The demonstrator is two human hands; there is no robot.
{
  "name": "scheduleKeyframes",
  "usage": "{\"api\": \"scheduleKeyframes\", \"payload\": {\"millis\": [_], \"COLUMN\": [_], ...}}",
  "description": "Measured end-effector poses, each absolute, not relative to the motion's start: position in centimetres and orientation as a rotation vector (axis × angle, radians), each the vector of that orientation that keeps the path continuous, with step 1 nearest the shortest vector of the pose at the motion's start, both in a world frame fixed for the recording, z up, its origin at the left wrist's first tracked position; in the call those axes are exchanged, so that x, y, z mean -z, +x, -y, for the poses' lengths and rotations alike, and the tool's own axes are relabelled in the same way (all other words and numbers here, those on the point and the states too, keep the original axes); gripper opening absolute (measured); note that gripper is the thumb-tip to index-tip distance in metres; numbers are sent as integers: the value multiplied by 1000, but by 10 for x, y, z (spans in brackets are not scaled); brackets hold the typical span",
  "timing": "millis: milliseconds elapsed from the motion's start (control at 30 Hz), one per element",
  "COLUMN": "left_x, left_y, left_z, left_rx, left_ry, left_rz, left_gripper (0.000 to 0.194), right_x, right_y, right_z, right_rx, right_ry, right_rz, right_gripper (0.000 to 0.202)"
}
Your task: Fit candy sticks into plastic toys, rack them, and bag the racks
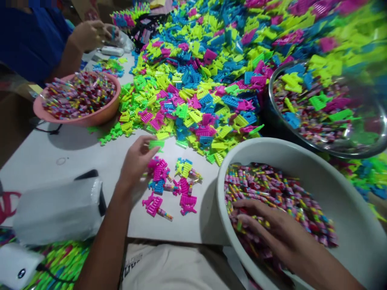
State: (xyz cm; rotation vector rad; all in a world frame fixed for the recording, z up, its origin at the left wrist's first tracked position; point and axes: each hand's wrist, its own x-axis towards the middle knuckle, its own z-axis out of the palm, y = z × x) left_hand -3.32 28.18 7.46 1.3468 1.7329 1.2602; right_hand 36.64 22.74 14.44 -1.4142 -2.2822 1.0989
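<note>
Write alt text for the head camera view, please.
The left hand pinches a green plastic piece above a small cluster of assembled toys, while the right hand digs into a white basin of candy tubes; a huge neon pile covers the table.

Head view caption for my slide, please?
Left hand pinches a green piece; right hand rests in the white bowl.

glossy neon plastic pieces (pixel 211 80), shiny metal bowl (pixel 371 149), smooth white plastic basin (pixel 347 193), matt table (pixel 75 157)
</note>
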Motion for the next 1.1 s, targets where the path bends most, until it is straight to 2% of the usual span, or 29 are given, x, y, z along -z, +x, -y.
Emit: {"api": "scheduleKeyframes", "payload": {"millis": [67,167,400,500,600,733,900,1100], "left_x": [-90,-112,-137,-138,-136,-135,-130,-113], "left_y": [-15,16,68,75,74,70,67,60], "left_z": [-255,-216,-166,-153,-139,-118,-93,-76], "left_rx": [-1353,-1318,-1321,-1286,-1276,-1251,-1260,-1306], "left_ry": [1106,913,758,766,850,918,807,921], "left_rz": [-1616,-1435,-1308,-1287,-1304,-1255,-1126,-1224], "left_gripper": [39,34,44,48,35,29,29,27], "right_x": [-150,-153,-161,-165,-171,-186,-191,-175], "right_y": [368,369,364,357,346,319,276,243], "right_z": [-227,-230,-237,-231,-217,-184,-143,-121], "right_rx": [-925,-805,-1038,-870,-714,-728,-644,-333], "right_ry": [-1403,-1431,-1426,-1498,-1431,-1098,-979,-1024], "right_rz": [2243,2239,2240,2217,2276,2395,2331,2412], "right_gripper": [36,46,39,41,39,32,25,33]}}
